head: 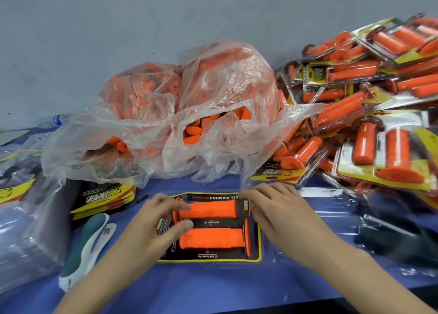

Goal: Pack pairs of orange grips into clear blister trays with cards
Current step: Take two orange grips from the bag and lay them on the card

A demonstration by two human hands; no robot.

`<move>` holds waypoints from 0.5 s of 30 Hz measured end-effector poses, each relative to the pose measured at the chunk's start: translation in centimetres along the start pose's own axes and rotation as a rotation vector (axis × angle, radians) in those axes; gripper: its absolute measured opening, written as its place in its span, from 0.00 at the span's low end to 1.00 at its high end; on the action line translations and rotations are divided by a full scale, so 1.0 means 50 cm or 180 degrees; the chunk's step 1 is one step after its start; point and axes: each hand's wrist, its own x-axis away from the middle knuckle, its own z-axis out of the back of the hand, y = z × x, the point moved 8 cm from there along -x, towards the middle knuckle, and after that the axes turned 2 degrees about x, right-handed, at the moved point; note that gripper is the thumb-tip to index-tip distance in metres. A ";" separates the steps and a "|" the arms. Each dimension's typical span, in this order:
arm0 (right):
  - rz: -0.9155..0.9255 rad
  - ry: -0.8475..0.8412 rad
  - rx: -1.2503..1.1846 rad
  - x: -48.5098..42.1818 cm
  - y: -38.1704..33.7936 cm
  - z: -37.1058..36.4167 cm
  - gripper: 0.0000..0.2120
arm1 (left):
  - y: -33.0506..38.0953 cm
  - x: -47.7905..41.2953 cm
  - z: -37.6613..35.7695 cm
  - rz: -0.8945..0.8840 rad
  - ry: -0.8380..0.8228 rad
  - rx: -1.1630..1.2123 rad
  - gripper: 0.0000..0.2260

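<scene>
Centre of the blue table (pixel 213 287), we have the blister tray (pixel 269 245) lying flat with its black-and-yellow card (pixel 208 258) inside. Two orange grips lie across it, side by side: the upper grip (pixel 208 209) with its flange to the left, the lower grip (pixel 211 237) with its flange to the right.

The left hand (pixel 156 221) is on the upper grip's left end, fingers curled over the top and thumb tucked beneath, so it is grasping that end. The right hand (pixel 277 209) sits at the tray's upper right edge, fingers bent down onto it. Whether it pinches the plastic or only presses, we cannot tell.

Just behind, we see two crumpled clear bags (pixel 213 105) stuffed with loose orange grips. To the right is a big heap of finished packs (pixel 379 100). To the left lie a stack of spare cards (pixel 104 199), a green-and-white hand tool (pixel 87 245), and a stack of clear trays (pixel 23 237) at the edge.
</scene>
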 end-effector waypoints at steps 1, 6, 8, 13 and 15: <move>-0.0030 0.0159 -0.0113 0.006 -0.008 0.017 0.16 | -0.005 -0.003 0.022 0.0016 0.0259 -0.0035 0.08; -0.0605 0.0805 -0.1756 0.103 -0.048 0.071 0.09 | -0.105 0.006 0.086 0.0916 0.0769 -0.0305 0.03; -0.1268 0.0755 -0.2701 0.150 -0.053 0.041 0.10 | -0.135 0.018 0.081 0.1244 0.0593 -0.0475 0.03; -0.3426 0.1244 -0.4313 0.280 -0.020 -0.057 0.05 | -0.141 0.037 0.062 0.1606 0.0034 -0.1028 0.13; -0.3791 0.1629 -0.4782 0.292 -0.019 -0.067 0.08 | -0.136 0.040 0.056 0.1688 -0.0041 -0.1097 0.17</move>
